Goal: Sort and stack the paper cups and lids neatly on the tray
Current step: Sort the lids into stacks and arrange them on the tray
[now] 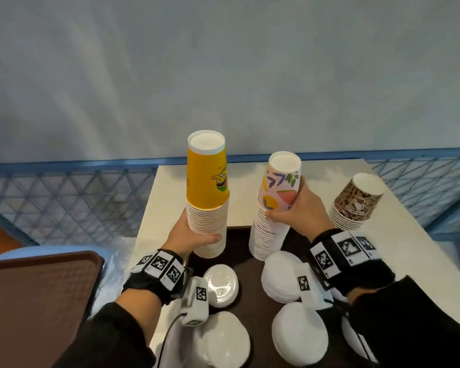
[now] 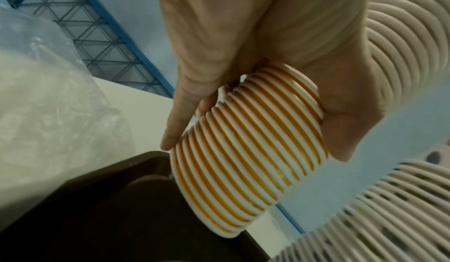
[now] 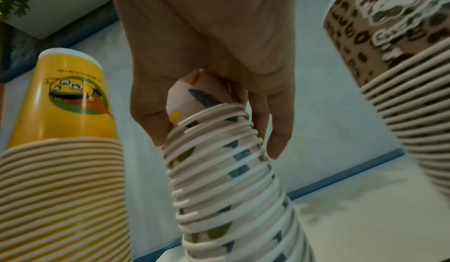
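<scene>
A tall stack of yellow cups (image 1: 207, 200), upside down, stands at the far left of the dark brown tray (image 1: 241, 240). My left hand (image 1: 197, 235) grips its lower part; in the left wrist view the fingers and thumb of that hand (image 2: 253, 150) wrap the ribbed rims (image 2: 243, 170). Beside it leans a stack of pink patterned cups (image 1: 274, 208), and my right hand (image 1: 287, 200) holds its top cups, thumb in front. White lids (image 1: 221, 285) lie in several piles on the near half of the tray. Whether the yellow stack touches the tray is unclear.
A shorter stack of brown patterned cups (image 1: 356, 203) stands on the white table (image 1: 170, 197) to the right, off the tray. A second reddish-brown tray (image 1: 37, 301) and a clear plastic bag (image 1: 117, 261) lie at the left. A blue mesh fence (image 1: 64, 197) runs behind the table.
</scene>
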Available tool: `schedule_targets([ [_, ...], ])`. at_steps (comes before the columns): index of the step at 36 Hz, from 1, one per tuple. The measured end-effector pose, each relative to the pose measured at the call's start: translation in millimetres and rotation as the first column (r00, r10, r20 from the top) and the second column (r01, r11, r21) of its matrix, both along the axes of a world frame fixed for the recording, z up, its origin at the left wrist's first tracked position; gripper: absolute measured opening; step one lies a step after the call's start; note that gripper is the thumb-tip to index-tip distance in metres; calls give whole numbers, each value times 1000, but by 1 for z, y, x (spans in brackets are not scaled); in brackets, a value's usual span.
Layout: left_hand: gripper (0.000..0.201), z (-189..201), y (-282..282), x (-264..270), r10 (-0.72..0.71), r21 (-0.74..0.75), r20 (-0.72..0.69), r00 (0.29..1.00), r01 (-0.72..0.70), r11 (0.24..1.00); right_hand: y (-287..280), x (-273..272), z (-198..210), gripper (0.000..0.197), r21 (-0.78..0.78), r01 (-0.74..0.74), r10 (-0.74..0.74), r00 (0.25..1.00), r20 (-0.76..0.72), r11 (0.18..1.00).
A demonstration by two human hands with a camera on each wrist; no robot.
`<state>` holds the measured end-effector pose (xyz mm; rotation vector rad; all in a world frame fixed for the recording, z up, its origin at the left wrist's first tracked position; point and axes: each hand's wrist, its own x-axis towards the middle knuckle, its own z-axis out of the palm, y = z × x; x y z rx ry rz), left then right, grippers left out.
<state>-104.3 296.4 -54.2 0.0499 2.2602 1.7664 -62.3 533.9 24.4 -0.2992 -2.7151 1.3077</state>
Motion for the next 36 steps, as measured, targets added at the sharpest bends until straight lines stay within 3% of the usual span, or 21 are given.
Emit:
schedule_targets([
  [8, 101, -22, 14, -9, -15, 5, 28, 999, 15, 1000, 33, 0, -1, 73, 2, -9, 9, 1000, 26, 1000],
  [18, 104, -48, 13, -13, -1, 20, 63, 998, 0, 1000, 29, 0, -6, 75, -35, -13, 14, 1000, 19, 999],
  [27, 118, -32, 9, -4, -80, -102, 66, 995, 86, 991, 24, 3, -6, 75, -61, 4, -4, 1000, 1, 998],
  [30, 98, -7, 8, 10, -63, -345, 74, 995, 85, 935, 25, 13, -8, 79, -81, 11, -11, 1000, -3, 997],
  [32, 84, 8, 5, 23, 8, -491, -45, 999, -29, 871, 27, 27, -13, 88, -89, 18, -18, 1000, -4, 996],
  [34, 64, 23, 6, 43, 67, -491, -245, 967, -183, 852, 28, 47, -19, 89, -99, 62, -60, 998, 29, 993],
  [36, 46, 37, 15, 70, 94, -354, -379, 921, -238, 905, 27, 71, -27, 80, -136, 112, -107, 993, 46, 984],
])
